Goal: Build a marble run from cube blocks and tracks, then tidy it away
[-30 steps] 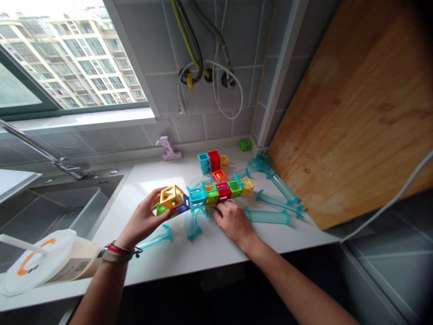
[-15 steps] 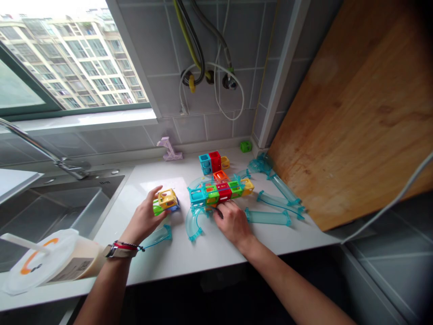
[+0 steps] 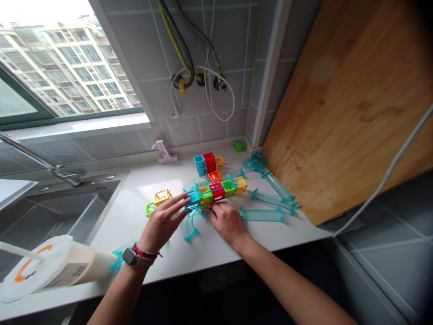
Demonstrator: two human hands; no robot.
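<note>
A row of hollow plastic toy blocks (image 3: pixel 217 193), teal, green, red and yellow, lies on the white counter with clear teal track pieces along its top. My left hand (image 3: pixel 161 225) reaches to the row's left end, its fingers on top of the teal block (image 3: pixel 193 199) and the thumb below. Curled against the row's near side, my right hand (image 3: pixel 227 223) grips it from underneath; its fingertips are hidden. A curved teal track (image 3: pixel 189 228) sits between the hands. Left of the row rest a yellow block (image 3: pixel 162 197) and a green block (image 3: pixel 150 209), apart from my left hand.
Straight teal tracks (image 3: pixel 262 215) lie at the right. Behind the row stand teal and red blocks (image 3: pixel 204 163) and a lilac piece (image 3: pixel 164 152). A lidded drink cup (image 3: pixel 72 264) is at the front left by the sink (image 3: pixel 111 192). A wooden board (image 3: pixel 341 113) leans right.
My left hand has let go of the yellow and green blocks and moved right to the row's teal end. My right hand stays at the row. The view has shifted slightly.
</note>
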